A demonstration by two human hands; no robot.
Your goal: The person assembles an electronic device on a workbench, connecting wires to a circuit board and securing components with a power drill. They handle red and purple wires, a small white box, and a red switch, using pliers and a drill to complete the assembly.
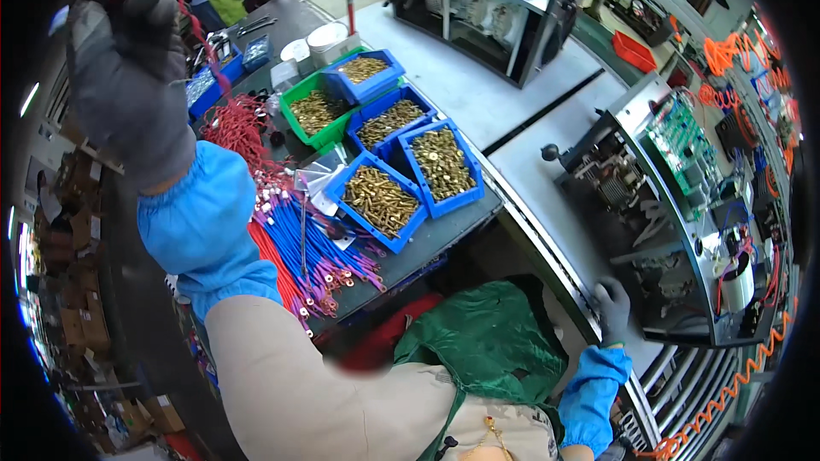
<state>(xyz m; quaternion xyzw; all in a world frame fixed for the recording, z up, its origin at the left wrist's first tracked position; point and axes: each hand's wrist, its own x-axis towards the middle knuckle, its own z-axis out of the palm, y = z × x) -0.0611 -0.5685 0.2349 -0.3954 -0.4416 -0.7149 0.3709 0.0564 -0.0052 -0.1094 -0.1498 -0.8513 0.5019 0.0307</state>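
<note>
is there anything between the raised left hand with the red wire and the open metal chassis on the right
Yes. The left hand holds the red wire high on the left; the blue bins of brass parts lie between it and the chassis.

My left hand [128, 77] and right hand [612, 309] wore matt grey knit gloves and smooth blue cloth sleeve covers. Glossy blue plastic bins [465, 183] held shiny brass screws [380, 198].

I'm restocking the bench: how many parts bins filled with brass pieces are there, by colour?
Blue bins: 4
Green bins: 1
Total: 5 bins of brass pieces
</note>
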